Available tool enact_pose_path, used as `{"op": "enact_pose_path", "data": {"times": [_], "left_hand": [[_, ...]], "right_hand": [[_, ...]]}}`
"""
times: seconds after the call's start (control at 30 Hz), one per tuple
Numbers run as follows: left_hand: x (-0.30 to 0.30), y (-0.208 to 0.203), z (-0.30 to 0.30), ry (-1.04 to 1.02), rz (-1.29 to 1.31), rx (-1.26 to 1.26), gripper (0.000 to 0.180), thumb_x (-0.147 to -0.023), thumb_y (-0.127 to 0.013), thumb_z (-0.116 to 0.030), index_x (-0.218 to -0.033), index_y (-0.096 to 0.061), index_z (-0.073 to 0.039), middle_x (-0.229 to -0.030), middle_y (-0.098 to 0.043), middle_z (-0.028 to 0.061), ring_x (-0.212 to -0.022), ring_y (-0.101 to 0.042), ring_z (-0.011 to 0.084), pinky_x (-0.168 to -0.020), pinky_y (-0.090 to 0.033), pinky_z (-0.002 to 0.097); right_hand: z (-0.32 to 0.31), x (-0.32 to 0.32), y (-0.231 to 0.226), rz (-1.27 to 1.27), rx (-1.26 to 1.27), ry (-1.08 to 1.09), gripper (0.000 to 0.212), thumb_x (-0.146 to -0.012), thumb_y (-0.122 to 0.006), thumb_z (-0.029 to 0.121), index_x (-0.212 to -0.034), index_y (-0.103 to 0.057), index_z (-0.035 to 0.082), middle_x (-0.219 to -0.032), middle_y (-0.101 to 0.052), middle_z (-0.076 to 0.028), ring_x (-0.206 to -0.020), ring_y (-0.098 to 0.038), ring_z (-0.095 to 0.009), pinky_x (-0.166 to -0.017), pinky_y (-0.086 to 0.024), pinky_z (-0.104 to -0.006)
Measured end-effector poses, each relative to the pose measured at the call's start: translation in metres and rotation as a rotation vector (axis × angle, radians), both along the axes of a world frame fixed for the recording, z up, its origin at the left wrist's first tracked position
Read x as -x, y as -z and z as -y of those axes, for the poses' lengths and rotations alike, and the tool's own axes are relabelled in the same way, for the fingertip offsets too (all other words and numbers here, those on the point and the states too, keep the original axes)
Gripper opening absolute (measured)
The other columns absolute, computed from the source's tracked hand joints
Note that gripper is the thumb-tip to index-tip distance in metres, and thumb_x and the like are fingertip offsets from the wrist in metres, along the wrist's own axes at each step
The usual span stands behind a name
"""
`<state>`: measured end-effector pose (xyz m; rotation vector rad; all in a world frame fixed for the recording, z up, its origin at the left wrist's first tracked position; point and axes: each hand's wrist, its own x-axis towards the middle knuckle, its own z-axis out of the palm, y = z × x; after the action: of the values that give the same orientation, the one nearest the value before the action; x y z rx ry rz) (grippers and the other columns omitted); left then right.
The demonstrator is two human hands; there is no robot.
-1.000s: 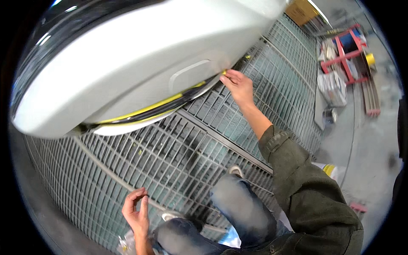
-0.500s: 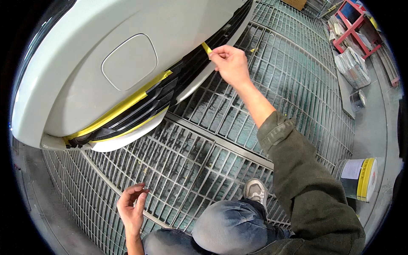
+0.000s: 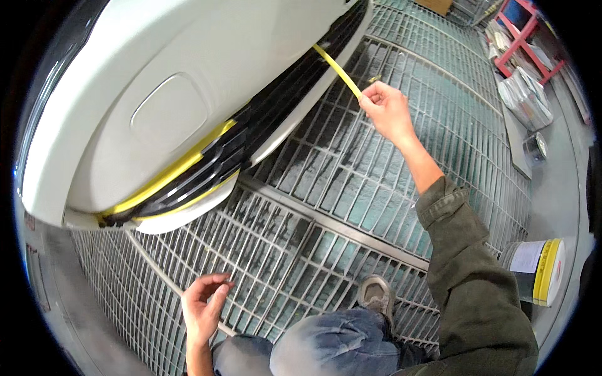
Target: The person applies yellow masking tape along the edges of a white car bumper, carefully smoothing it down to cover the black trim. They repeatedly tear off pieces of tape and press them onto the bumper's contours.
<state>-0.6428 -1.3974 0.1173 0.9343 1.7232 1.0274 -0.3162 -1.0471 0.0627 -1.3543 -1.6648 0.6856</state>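
Pinched between the thumb and fingers of my right hand (image 3: 387, 113) is the end of a strip of yellow masking tape (image 3: 340, 71). The strip stretches taut from the black grille (image 3: 276, 103) of a white car bumper (image 3: 182, 56) to my fingertips. More yellow tape (image 3: 169, 182) lines the grille's upper border at the near left, and a thinner line runs along its lower border. Low in the view, over the floor grating, my left hand (image 3: 204, 307) is loosely curled, thumb a little apart from the fingers, with nothing plainly in it.
Metal floor grating (image 3: 338, 169) spreads below and right of the bumper. A dark bucket with a yellow rim (image 3: 544, 272) lies at the right, a small can (image 3: 535, 148) farther off. Beyond are a wrapped stack (image 3: 525, 98) and a red rack (image 3: 523, 37). My shoe (image 3: 377, 294) rests on the grating.
My right hand has moved right and slightly down, away from the bumper, and a longer length of tape now spans the gap. My left hand has barely shifted.
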Motion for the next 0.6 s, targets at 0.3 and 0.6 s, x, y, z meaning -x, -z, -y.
{"op": "enact_pose_path", "data": {"times": [0.3,0.6], "left_hand": [[-0.013,0.005,-0.018,-0.001,0.015,0.088,0.02,-0.089,-0.062,-0.002,-0.106,-0.06,0.009,-0.102,-0.067,0.0154,-0.091,-0.067,0.0196,-0.083,-0.052,0.0292],[-0.027,0.002,-0.041,0.105,-0.145,0.122,0.018,-0.088,-0.06,-0.003,-0.103,-0.059,0.008,-0.1,-0.067,0.0163,-0.085,-0.068,0.0217,-0.082,-0.053,0.0322]], "right_hand": [[0.0,-0.138,0.027,-0.081,0.011,0.154,0.013,-0.08,-0.068,0.015,-0.082,-0.066,0.002,-0.068,-0.067,-0.005,-0.063,-0.061,-0.01,-0.058,-0.047,-0.0254],[-0.006,-0.249,0.062,0.061,0.007,0.403,0.014,-0.08,-0.068,0.017,-0.08,-0.066,0.003,-0.067,-0.066,-0.006,-0.062,-0.062,-0.012,-0.059,-0.048,-0.0285]]}}
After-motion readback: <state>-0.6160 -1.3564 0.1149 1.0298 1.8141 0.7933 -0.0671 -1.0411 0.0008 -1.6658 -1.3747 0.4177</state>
